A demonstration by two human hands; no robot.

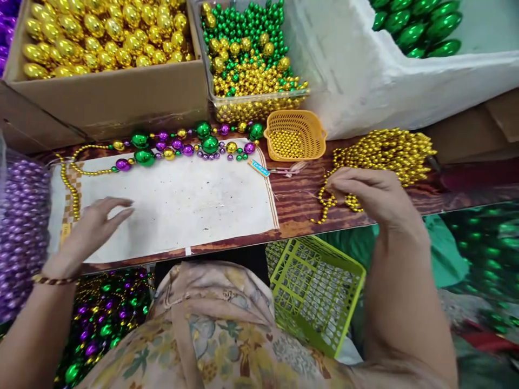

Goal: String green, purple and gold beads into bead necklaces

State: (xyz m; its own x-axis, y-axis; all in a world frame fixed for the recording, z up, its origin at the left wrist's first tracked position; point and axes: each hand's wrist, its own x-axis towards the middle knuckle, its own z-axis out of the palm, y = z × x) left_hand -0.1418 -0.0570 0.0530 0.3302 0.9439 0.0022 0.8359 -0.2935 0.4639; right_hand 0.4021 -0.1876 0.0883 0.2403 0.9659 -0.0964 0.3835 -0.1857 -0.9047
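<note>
My left hand hovers over the left part of a white cloth, thumb and fingers apart, holding nothing. Beside it a strand of small gold beads runs up to a necklace of green, purple and gold beads along the cloth's far edge. On the right, my right hand is pinched closed at a gold bead strand, which dangles to the wooden table. Behind that hand lies a heap of gold bead strands. My fingers partly hide the pinch point.
An orange basket holds small gold beads; a small blue-labelled item lies before it. Behind stand a cardboard box of gold beads, a clear bin and a white foam box. A green crate sits below the table edge.
</note>
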